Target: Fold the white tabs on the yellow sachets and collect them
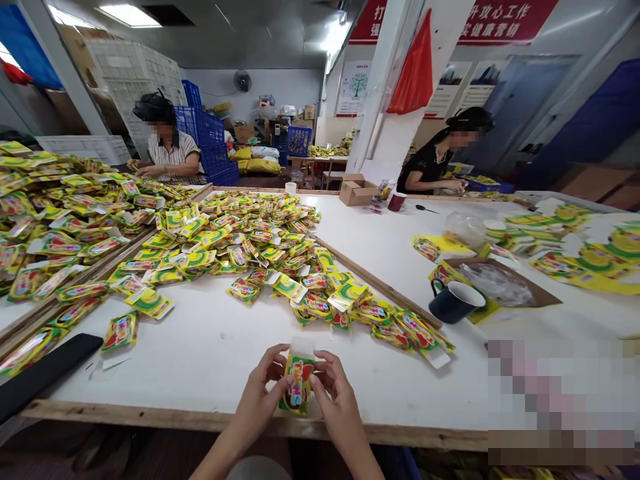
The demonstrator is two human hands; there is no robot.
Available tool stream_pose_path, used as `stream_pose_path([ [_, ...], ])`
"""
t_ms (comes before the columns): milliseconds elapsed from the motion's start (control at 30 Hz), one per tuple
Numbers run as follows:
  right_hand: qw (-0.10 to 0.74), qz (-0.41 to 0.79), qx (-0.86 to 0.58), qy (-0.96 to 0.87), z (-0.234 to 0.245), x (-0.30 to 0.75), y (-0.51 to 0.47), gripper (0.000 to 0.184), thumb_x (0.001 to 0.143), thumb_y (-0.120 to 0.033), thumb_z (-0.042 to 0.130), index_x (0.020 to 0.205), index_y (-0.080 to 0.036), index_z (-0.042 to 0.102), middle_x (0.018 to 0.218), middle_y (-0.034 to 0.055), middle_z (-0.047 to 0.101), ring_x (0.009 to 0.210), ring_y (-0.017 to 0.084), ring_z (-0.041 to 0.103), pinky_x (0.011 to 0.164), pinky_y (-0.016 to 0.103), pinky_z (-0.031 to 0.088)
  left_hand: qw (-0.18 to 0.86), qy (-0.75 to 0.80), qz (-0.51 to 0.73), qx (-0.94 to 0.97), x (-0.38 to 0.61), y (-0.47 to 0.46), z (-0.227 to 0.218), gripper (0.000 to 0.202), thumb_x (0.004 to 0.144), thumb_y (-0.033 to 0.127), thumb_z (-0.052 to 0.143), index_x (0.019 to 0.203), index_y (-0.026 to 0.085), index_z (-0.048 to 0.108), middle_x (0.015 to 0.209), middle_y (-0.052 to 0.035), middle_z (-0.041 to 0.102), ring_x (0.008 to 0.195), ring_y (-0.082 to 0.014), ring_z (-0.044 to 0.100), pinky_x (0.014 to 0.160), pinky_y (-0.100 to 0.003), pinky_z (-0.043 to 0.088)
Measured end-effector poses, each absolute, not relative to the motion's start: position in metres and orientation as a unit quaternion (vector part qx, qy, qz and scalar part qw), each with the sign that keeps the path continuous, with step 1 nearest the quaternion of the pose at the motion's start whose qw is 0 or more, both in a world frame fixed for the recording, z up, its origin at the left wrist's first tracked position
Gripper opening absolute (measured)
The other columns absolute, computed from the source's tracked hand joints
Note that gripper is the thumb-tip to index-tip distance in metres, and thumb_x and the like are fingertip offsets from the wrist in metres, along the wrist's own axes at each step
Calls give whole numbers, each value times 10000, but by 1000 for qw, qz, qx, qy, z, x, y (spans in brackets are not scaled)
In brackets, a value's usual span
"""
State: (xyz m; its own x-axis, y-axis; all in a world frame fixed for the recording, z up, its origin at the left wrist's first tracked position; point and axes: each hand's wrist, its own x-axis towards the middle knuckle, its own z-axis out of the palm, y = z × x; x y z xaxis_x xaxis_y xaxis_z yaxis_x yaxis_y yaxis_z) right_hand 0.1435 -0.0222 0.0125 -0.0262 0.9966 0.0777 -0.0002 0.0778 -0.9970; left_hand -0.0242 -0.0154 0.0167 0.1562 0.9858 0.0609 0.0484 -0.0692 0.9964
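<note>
A small yellow and green packet (pixel 297 385) with a white flap on top is held upright over the table's near edge. My left hand (pixel 260 397) pinches its left side and my right hand (pixel 335 395) pinches its right side, fingers curled round it. Just beyond my hands lies a big spread of the same yellow packets (pixel 250 250) on the white table (pixel 210 347). A single packet (pixel 120 331) lies apart to the left.
A dark mug (pixel 455 301) stands to the right, near a brown tray with clear plastic (pixel 500 283). A black flat object (pixel 43 370) lies at the left edge. Two people sit at the far side; a cardboard box (pixel 357 191) and more packet heaps surround them.
</note>
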Motion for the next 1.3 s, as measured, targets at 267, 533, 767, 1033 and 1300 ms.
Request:
stream_pose_path([
  [267, 458, 493, -467, -573, 18, 148, -8, 220, 867, -364, 556, 997, -196, 613, 865, 45, 675, 814, 209, 640, 737, 281, 510, 563, 417, 422, 576, -38, -7, 19, 408, 790, 321, 687, 1169, 238, 559, 791, 17, 561, 714, -151, 586, 696, -262, 479],
  [533, 496, 456, -465, -574, 18, 136, 5, 185, 856, -348, 573, 922, -186, 632, 872, 56, 660, 823, 208, 629, 761, 285, 505, 582, 392, 477, 529, -34, 5, 19, 232, 794, 315, 686, 971, 217, 573, 892, -29, 660, 828, -187, 637, 760, -290, 498],
  [767, 479, 460, -475, -577, 14, 138, 3, 243, 861, -381, 582, 972, -181, 663, 874, 55, 688, 811, 204, 654, 742, 274, 520, 583, 418, 459, 524, -31, 6, 13, 239, 785, 329, 693, 969, 189, 635, 911, -57, 706, 828, -203, 656, 763, -297, 507],
  [1033, 479, 421, -499, -587, 24, 134, 2, 272, 848, -428, 597, 847, -172, 690, 803, 59, 697, 740, 204, 645, 679, 271, 521, 504, 483, 472, 539, -21, 7, 21, 211, 793, 364, 660, 866, 167, 681, 828, -54, 707, 758, -194, 639, 708, -278, 502],
  [1300, 481, 420, -508, -577, 26, 132, 6, 226, 858, -397, 583, 801, -184, 630, 718, 19, 653, 664, 176, 605, 626, 243, 489, 511, 484, 486, 518, -20, 13, 15, 231, 785, 389, 662, 819, 161, 677, 727, -25, 681, 687, -177, 619, 648, -259, 489],
])
